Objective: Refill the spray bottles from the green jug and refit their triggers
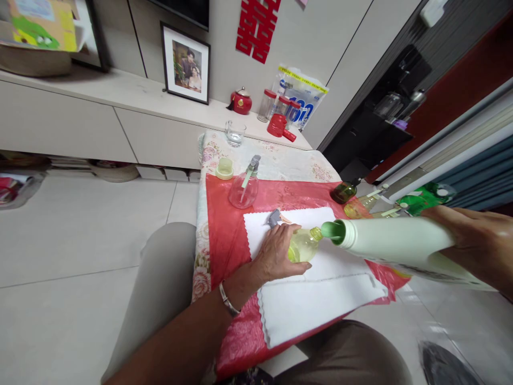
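Note:
My left hand [276,251] is wrapped round a small clear yellow-tinted bottle [305,245] above the white cloth [320,299]. My right hand [476,235] grips a large pale green jug [393,238], tilted almost flat with its mouth toward the small bottle. The jug's pouring lip is at the small bottle's neck; whether liquid is running out I cannot tell. Behind my left hand lies a grey spray head [274,218] on the cloth. Farther back stand a pink-tinted spray bottle [244,187] with a grey top and a pale green cap [224,168].
A red plastic sheet [224,235] covers part of the floral tablecloth [280,163]. A glass cup [235,133] stands at the back. Toward the right are a dark green bottle [342,192] and yellowish bottles [356,207]. A cabinet ledge [144,96] runs behind the table.

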Tool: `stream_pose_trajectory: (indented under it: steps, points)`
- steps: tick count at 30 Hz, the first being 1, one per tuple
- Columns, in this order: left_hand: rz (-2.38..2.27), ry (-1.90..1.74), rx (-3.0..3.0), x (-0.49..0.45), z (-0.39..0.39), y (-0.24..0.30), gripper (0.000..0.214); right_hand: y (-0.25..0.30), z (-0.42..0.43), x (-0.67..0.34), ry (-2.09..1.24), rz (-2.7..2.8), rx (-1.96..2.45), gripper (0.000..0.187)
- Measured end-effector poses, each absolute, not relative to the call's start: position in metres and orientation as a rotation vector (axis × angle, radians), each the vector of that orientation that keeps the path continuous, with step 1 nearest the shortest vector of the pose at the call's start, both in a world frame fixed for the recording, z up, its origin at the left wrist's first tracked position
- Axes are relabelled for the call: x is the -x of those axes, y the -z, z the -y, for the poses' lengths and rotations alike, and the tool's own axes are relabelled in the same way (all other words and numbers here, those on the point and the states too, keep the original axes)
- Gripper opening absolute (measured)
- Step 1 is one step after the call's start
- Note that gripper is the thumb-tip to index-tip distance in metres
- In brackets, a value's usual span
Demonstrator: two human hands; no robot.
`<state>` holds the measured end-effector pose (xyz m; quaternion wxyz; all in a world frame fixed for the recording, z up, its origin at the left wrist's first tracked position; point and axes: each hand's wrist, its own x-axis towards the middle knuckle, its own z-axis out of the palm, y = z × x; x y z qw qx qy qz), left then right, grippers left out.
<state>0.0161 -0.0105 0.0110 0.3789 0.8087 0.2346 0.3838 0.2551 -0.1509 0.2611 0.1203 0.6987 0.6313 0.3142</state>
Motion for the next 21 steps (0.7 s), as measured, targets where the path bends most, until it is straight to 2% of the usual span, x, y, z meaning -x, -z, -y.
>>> stream_pose_trajectory:
  steps: [9,21]
  points:
    - [-0.599,-0.99,-2.062,-0.0161,0.0109,-0.0109,0.083,-0.2594,0.1536,-0.2552,-1.011,-1.855,-1.939,0.029]
    - [-0.6,-0.985,-2.069,-0.0167,0.011,-0.0105,0.084,-0.26,0.1517,-0.258,-0.961,-1.844,-1.97,0.029]
